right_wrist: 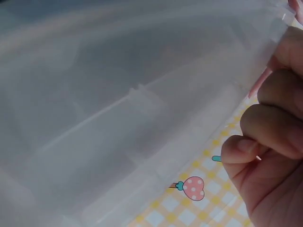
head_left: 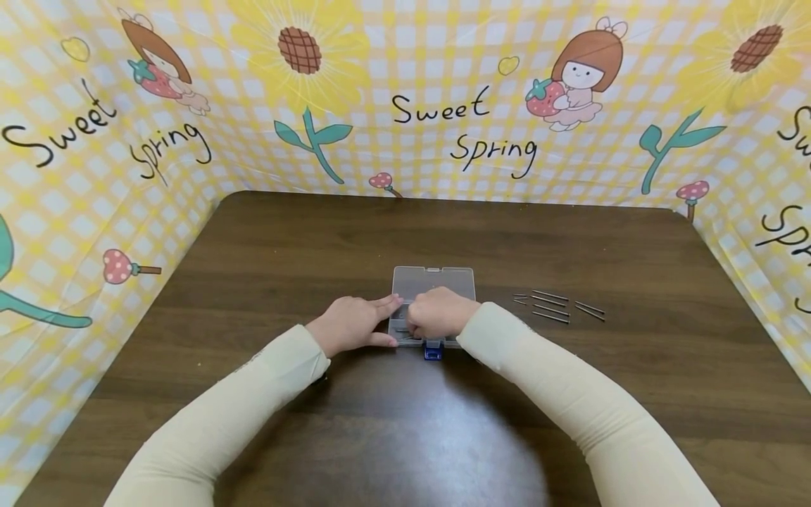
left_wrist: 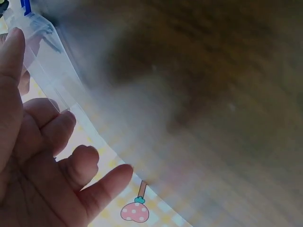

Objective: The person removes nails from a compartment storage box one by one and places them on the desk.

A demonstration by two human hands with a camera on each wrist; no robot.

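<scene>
A small clear plastic storage box [head_left: 393,336] stands on the table with its lid [head_left: 434,277] raised at the back and a blue latch [head_left: 434,351] at the front. Thin metal pieces show in its left compartments. My left hand [head_left: 355,324] holds the box's left side, thumb at the front corner and forefinger near the hinge; its other fingers [left_wrist: 83,165] spread loosely. Over the compartments, my right hand [head_left: 440,312] reaches down with curled fingers [right_wrist: 265,123]. Its fingertips are hidden in the head view, and I cannot tell whether they pinch anything.
Several thin metal nails [head_left: 551,307] lie to the right of the box, roughly side by side, with two shorter ones at their left. The brown wooden table [head_left: 317,239] meets a yellow checked cloth [head_left: 437,63] at the back and sides.
</scene>
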